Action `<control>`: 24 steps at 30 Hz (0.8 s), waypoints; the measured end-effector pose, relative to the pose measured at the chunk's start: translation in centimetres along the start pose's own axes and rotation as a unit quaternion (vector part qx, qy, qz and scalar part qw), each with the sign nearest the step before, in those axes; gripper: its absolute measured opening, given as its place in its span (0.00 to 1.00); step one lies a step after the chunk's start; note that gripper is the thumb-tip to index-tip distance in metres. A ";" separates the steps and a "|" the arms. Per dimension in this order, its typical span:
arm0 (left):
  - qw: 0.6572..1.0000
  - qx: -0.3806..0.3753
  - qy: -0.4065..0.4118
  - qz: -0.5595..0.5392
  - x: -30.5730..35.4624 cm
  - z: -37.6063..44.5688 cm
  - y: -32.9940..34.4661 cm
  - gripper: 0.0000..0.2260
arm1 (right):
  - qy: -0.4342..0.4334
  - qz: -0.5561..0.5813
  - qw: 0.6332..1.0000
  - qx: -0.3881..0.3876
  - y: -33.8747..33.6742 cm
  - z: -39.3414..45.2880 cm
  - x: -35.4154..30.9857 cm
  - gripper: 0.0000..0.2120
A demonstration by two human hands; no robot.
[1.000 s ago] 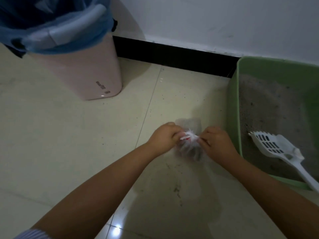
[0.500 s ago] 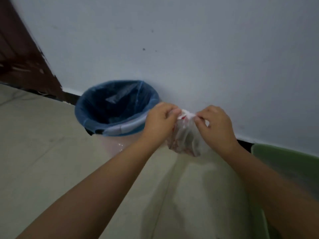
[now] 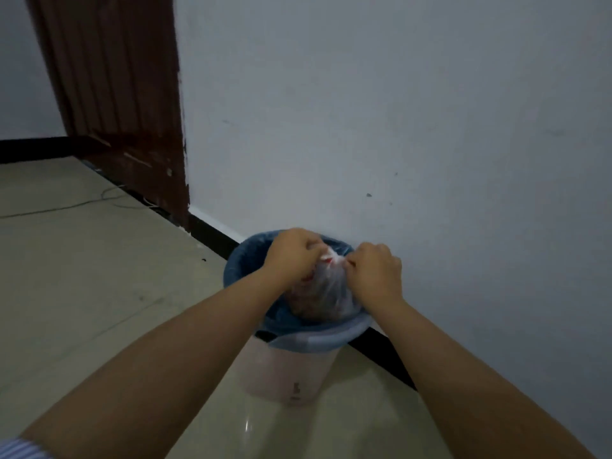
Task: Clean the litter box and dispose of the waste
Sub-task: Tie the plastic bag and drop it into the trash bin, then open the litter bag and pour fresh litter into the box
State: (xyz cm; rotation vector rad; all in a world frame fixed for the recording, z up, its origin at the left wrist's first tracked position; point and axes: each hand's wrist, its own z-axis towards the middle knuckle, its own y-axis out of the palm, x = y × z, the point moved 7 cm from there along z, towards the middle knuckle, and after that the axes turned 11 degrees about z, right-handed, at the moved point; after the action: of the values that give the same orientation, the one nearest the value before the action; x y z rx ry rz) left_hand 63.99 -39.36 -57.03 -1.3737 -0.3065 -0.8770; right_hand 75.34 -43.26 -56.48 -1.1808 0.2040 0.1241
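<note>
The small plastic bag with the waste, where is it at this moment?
In the head view, the plastic bag hangs over the open bin by the wall, pinched at its top between the left hand and the right hand.

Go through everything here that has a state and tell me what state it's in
Left hand: pinching the bag's neck.
Right hand: pinching the bag's neck.
Small clear bag: full, gathered shut, held over the bin.
Bin: upright, lidless, blue liner fitted.
Door: closed.

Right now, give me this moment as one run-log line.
step: dispose | waste bag: over bin mouth, unreleased | left hand: pinching bag top | right hand: pinching bag top
</note>
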 end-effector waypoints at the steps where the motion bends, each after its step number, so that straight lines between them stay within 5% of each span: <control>1: 1.000 -0.013 -0.010 0.019 -1.4 0.0 0.7 0.12 | 0.007 -0.016 0.999 -0.027 1.5 -0.2 -0.3 0.15; 9: 0.987 -0.083 -0.053 0.125 -7.1 1.4 5.4 0.11 | 0.073 0.007 0.990 -0.123 8.8 -1.2 -0.3 0.16; 13: 0.953 -0.143 -0.056 0.260 -7.3 1.6 5.9 0.11 | 0.022 0.090 0.994 -0.062 8.2 -1.9 -0.5 0.16; 21: 0.920 -0.089 0.027 0.381 -5.3 -4.6 2.6 0.22 | -0.046 0.080 0.995 -0.030 6.2 -4.0 -1.7 0.24; 24: 0.891 -0.151 -0.037 0.427 -4.3 -8.5 -0.2 0.24 | -0.021 0.032 0.985 -0.170 3.8 -5.3 -2.1 0.25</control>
State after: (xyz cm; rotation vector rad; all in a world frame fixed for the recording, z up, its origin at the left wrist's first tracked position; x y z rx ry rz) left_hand 58.52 -45.68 -61.53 -1.6185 0.3915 -0.1281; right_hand 72.07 -46.71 -61.43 -1.5096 0.1894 0.2475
